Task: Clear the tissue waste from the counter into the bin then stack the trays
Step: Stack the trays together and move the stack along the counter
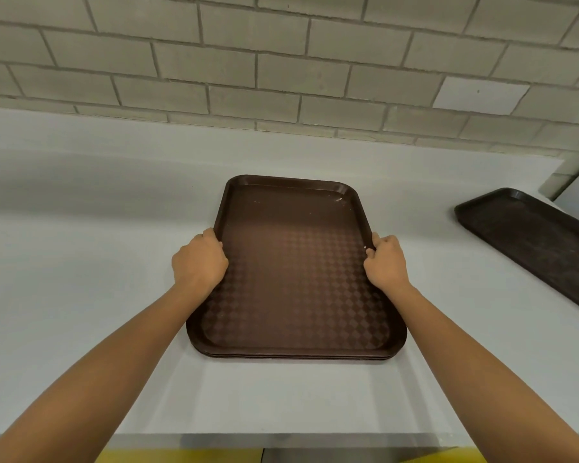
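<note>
A stack of brown trays (295, 262) with a checkered surface lies in the middle of the white counter (81, 262), long side pointing away from me. Layered rims show at its near edge. My left hand (199, 260) grips the stack's left rim and my right hand (386, 262) grips its right rim, both about halfway along. Another dark tray (535, 242) lies apart on the counter at the far right, partly cut off by the frame. No tissue or bin is in view.
A grey brick wall (281, 61) runs along the back of the counter. The counter's front edge (281, 437) is near me, with a yellow and grey panel below it.
</note>
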`<state>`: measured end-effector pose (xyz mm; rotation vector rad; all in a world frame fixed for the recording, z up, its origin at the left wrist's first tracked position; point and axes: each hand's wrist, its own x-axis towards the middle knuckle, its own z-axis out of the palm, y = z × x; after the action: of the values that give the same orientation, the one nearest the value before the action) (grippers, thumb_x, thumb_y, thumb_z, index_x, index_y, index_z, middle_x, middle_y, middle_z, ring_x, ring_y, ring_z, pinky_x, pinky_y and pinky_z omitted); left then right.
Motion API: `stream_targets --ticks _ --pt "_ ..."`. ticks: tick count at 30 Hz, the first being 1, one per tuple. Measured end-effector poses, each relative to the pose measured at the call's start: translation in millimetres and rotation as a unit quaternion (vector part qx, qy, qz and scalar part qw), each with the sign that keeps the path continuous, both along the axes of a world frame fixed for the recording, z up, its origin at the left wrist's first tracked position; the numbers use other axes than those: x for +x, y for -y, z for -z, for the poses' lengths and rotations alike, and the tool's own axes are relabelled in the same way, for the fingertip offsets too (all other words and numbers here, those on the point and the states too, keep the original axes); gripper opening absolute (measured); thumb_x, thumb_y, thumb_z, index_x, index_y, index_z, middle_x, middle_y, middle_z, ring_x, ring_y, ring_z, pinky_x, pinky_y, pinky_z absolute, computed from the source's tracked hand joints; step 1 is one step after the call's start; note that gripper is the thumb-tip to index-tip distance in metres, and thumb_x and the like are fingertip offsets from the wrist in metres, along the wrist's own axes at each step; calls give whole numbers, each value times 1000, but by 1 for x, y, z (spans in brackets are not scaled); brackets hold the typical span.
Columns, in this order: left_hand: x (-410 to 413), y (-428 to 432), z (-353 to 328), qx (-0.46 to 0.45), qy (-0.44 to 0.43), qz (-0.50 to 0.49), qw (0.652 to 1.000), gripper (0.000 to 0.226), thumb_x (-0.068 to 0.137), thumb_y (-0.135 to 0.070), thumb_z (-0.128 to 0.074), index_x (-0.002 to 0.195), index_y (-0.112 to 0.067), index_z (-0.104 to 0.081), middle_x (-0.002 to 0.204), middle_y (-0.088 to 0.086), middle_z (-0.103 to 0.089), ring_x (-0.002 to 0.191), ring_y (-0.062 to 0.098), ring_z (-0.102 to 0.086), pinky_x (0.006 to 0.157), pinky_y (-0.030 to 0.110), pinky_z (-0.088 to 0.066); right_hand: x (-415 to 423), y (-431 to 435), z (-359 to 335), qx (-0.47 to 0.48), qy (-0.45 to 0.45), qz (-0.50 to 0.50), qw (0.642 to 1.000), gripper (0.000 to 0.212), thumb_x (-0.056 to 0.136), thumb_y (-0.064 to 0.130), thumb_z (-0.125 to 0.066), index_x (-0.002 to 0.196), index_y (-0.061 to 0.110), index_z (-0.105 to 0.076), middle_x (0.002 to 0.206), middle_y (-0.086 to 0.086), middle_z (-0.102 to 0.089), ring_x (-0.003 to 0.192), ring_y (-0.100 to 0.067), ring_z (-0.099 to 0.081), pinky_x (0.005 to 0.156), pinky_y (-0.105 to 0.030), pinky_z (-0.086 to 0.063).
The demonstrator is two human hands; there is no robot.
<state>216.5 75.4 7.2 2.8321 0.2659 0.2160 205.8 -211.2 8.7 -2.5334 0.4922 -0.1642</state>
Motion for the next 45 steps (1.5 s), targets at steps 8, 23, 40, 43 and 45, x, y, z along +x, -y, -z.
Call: stream_targets --ticks 8,23,40,43,45 --pt "-1 3 -3 -7 8 4 1000 32 97 -19 -43 125 -6 -50 121 15 -57 106 31 -58 86 40 -50 2 4 0 35 16 -18 999 40 98 16 -44 137 12 -46 130 -12 -50 104 -31 -60 98 -38 -50" --pt "5 58 -36 -123 117 156 973 45 92 -25 -52 136 -16 -44 134 9 -47 121 25 -45 93 34 -43 4 12 -18 49 84 -1 995 38 91 21 -55 129 15 -50 133 -9 -45 122 -24 -47 102 -35 -42" --pt "19 199 -42 -249 27 237 939 44 89 -27 -58 131 -17 -49 123 5 -55 107 20 -56 92 31 -45 -14 154 -25 5 54 52 997 42 87 14 -58 128 13 -52 127 -11 -50 114 -27 -51 99 -40 -43" --pt "18 236 -41 -267 22 229 936 44 88 -24 -60 130 -15 -49 123 7 -55 106 21 -57 90 29 -44 -18 207 -25 -29 41 56 997 47 85 14 -60 131 11 -50 128 -14 -48 117 -29 -49 100 -43 -42" --pt "15 263 -39 -279 15 217 935 43 88 -24 -60 130 -15 -50 122 6 -55 105 21 -57 89 26 -42 -22 243 -27 -33 22 63 997 49 84 12 -62 131 11 -49 129 -14 -48 118 -30 -48 101 -44 -42"
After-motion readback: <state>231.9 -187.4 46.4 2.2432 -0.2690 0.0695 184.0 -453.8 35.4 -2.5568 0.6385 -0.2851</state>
